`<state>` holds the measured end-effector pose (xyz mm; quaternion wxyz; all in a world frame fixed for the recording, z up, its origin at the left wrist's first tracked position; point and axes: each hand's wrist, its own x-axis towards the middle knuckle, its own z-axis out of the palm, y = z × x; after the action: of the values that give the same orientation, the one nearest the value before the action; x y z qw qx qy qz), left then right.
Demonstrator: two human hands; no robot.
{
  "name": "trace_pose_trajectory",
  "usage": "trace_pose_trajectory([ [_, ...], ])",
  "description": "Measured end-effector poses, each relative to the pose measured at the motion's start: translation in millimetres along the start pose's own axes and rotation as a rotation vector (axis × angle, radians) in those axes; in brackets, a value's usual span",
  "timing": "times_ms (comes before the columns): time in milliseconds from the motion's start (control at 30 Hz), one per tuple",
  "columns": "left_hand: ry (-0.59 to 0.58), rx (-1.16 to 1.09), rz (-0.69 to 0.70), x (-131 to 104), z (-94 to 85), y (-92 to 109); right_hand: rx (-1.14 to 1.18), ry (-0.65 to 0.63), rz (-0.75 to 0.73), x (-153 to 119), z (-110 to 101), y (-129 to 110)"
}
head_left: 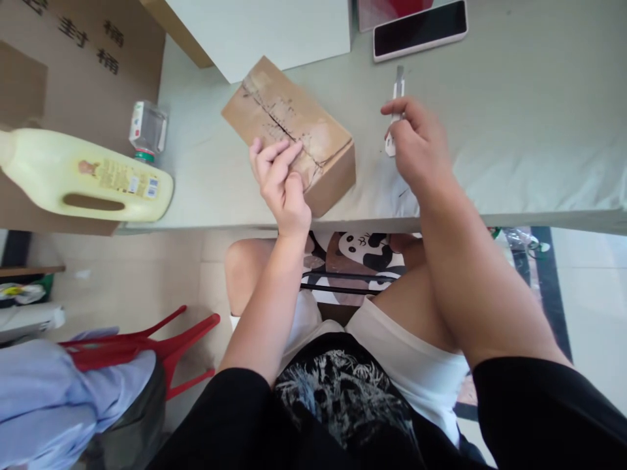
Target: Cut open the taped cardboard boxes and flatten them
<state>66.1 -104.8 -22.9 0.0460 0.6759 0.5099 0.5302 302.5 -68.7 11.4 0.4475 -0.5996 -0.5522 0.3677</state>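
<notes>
A brown cardboard box (323,127) with a dark, jagged seam along its top rests at an angle near the table's front edge. My left hand (281,179) lies on its near left side, fingers spread over the top and the thumb near them. To the right of the box, my right hand (416,140) has its thumb and index finger around a white utility knife (390,143). The knife is on or just above the cloth, its tip pointing away from me; whether it touches the cloth I cannot tell.
Behind the box stands a white box (274,29), with a phone (421,29) to its right. At the left are a yellow jug (93,176), a small clear bottle (148,130) and a large carton (98,85). A red chair (166,346) with clothes stands at lower left.
</notes>
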Motion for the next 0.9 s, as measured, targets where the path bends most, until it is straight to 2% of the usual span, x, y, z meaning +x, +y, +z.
trace_pose_trajectory([
  [67, -0.011, 0.004, -0.030, -6, -0.7, 13, 0.051, 0.007, -0.018, -1, 0, 1],
  [167, 0.004, 0.050, 0.014, -9, -1.8, 23, 0.143, 0.003, -0.048, -2, -3, 5],
  [367, -0.010, 0.138, 0.092, -1, 0.8, 4, 0.239, 0.010, -0.228, -4, -6, 18],
  [467, -0.023, 0.099, 0.076, 1, 2.8, 7, 0.177, 0.058, -0.369, -8, -3, 20],
  [633, -0.013, -0.006, 0.089, -1, 20.5, 41, 0.098, 0.242, -0.581, -29, -15, 6],
  [833, -0.050, -0.123, 0.170, 0, 49.2, 74, 0.117, 0.744, -0.747, -58, -43, -28],
  [900, -0.027, -0.164, 0.178, 0, 54.3, 78, 0.159, 0.760, -0.811, -60, -44, -32],
])
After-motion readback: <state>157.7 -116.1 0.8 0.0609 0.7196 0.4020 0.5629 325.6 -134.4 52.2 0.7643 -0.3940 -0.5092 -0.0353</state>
